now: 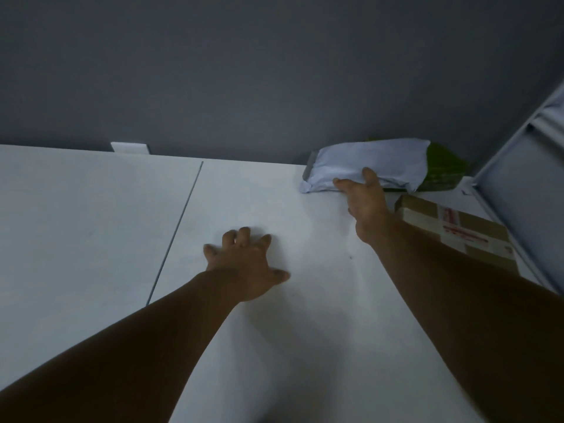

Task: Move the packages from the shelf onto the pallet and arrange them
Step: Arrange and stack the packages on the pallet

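Head view looks down along two bare forearms onto a broad white shelf (91,209) in dim, bluish light. The shelf top is smooth and matte. A thin dark seam (180,221) runs from the back edge toward the viewer and splits it into a left and a right panel. Behind it stands a plain dark grey wall (244,71), which fills the upper half of the view. A small white tab (129,147) shows at the back edge, left of the seam. At far right a pale metal upright (518,166) of the rack slants up out of the view. The left grip (244,264) is released, lying palm down on the right panel with its fingers spread and somewhat arched, holding nothing. The right grip (364,198) is stretched toward the back right corner and is grasping the near edge of a white bag (381,160). Its thumb lies on top of the bag and its forefinger runs along the bag's lower edge, while the other fingers are hidden. The bag lies on the shelf close to the wall and partly covers a green package (442,172) behind it in the corner. A brown box (457,230) with red-and-white tape lies flat on the shelf just right of the right forearm, near the upright. All three packages sit on the shelf, in its back right part.
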